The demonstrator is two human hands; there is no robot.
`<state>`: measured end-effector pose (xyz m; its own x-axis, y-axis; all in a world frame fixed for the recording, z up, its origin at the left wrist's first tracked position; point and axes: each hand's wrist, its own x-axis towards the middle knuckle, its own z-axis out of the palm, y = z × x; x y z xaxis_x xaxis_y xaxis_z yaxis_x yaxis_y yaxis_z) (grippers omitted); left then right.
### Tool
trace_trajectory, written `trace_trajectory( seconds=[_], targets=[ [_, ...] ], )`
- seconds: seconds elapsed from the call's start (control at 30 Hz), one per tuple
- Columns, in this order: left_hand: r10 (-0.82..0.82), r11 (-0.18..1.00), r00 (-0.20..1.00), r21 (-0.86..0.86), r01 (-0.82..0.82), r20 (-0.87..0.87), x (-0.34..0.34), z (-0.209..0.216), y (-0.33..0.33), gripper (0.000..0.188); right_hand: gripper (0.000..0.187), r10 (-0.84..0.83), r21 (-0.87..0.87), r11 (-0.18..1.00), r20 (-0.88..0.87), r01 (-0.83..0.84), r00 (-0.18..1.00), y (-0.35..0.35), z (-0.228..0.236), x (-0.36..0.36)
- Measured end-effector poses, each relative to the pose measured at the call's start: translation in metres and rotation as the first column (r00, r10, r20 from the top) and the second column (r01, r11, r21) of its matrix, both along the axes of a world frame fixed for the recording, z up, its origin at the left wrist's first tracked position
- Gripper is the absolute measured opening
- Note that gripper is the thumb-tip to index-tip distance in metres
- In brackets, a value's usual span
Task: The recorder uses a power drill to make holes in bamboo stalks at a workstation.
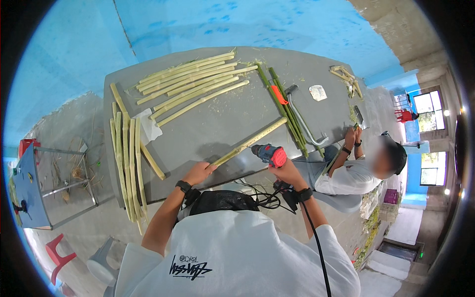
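Note:
My left hand (199, 173) is closed round the near end of a pale peeled bamboo pole (252, 140), which lies slantwise on the grey table and has a row of small dark marks or holes along it. In my right hand (291, 174) is a red and dark-grey cordless drill (271, 155), gripped by its handle. Its tip points left at the pole's middle; whether it touches cannot be made out. Beyond the pole lie several green stalks (283, 111) with an orange piece (279, 94) across them, and a bent silver-framed saw (302, 119).
Several peeled poles (190, 79) lie at the back of the grey table (208, 123), more at its left (129, 163). A co-worker (351, 173) sits at the right, hands (353, 136) near a blade (358, 115). A black cable (316, 247) hangs by my right arm.

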<state>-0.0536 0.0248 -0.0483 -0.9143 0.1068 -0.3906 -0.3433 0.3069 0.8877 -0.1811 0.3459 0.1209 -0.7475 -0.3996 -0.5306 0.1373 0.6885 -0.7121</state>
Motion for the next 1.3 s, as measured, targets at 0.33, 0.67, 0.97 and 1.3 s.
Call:
trace_trajectory(
  seconds=[0.33,0.67,0.97,1.3],
  targets=[
    [0.007,0.999,1.0,-0.039,-0.007,0.009,-0.001,0.0,0.001,0.054,0.03,0.05,-0.023,0.998,-0.054,-0.051,0.997,-0.001,-0.004,0.001],
    [-0.047,0.992,0.996,-0.121,0.038,-0.073,-0.001,-0.006,0.001,0.056,0.029,0.062,-0.067,0.995,-0.099,-0.068,0.993,-0.009,0.001,0.003],
    [-0.066,0.996,0.992,-0.055,0.072,0.111,-0.006,-0.006,-0.001,0.057,0.028,0.075,0.024,0.997,-0.043,-0.074,0.996,-0.018,0.004,0.0],
    [-0.071,0.989,0.997,-0.13,0.069,-0.018,-0.003,0.005,-0.003,0.055,0.025,0.031,0.055,0.998,-0.034,-0.029,0.999,-0.026,0.009,0.005]
  ],
)
